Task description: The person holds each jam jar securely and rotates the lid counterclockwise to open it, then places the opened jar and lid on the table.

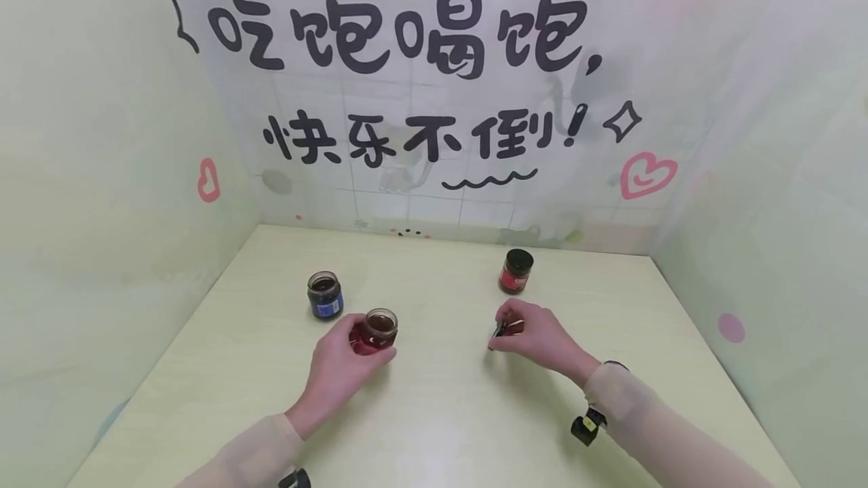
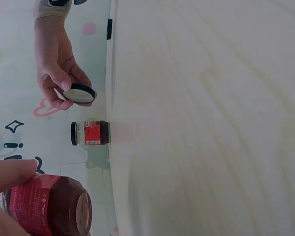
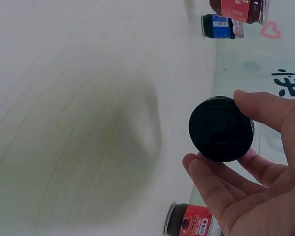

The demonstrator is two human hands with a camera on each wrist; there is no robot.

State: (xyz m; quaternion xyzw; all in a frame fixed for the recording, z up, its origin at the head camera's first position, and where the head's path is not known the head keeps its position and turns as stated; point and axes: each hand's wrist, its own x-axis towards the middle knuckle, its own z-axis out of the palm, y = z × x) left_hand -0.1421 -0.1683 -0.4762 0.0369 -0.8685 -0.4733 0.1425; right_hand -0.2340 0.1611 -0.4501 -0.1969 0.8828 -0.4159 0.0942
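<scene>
My left hand (image 1: 334,367) grips a glass jar (image 1: 380,333) with a red label and dark red contents. Its mouth is uncovered, and the left wrist view shows its base lifted off the table. Over on the right, my right hand (image 1: 545,336) pinches a round black jar lid (image 3: 221,130) by its rim, above the table. The lid's pale inner side (image 2: 79,94) shows in the left wrist view. Behind the left hand stands an uncapped jar with a blue label (image 1: 328,306). A red-labelled jar with a black lid (image 1: 516,274) stands behind the right hand.
The pale wooden table (image 1: 434,413) is bounded by a back wall (image 1: 420,202) with dark lettering and by a panel on each side. Small black devices (image 1: 587,426) are strapped at both wrists.
</scene>
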